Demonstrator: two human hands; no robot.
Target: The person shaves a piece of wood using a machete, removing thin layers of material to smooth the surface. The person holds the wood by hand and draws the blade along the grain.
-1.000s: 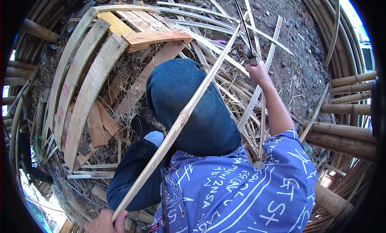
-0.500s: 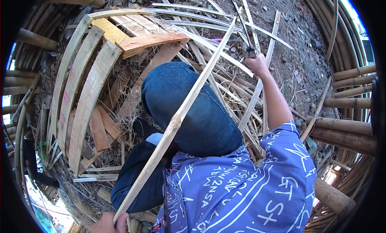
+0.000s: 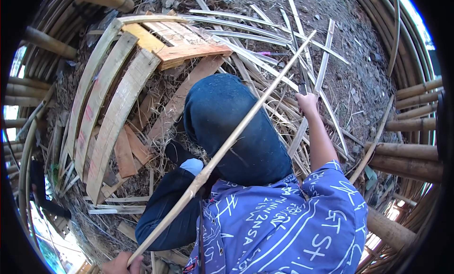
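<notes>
A long pale bamboo strip (image 3: pixel 241 128) runs slantwise across my bent knee, from the lower left to the upper right. My left hand (image 3: pixel 122 263), partly cut off by the lower edge, has its fingers closed on the near end of this strip. Away to the right, my right hand (image 3: pixel 307 103) grips a long-bladed knife (image 3: pixel 304 77) by its dark handle. The blade points away from me and passes close to the strip's far end; whether they touch I cannot tell.
A wooden crate of slatted planks (image 3: pixel 124 97) stands at the left. Several split bamboo strips (image 3: pixel 246 27) and curly shavings (image 3: pixel 279 114) litter the dirt ground (image 3: pixel 336 42). Bamboo poles (image 3: pixel 411 156) line the right side, with more poles (image 3: pixel 28 100) at the left.
My right hand has come back toward me with the knife, and more of the blade shows now. The strip's far end has swung right and slightly down; my left hand keeps hold.
</notes>
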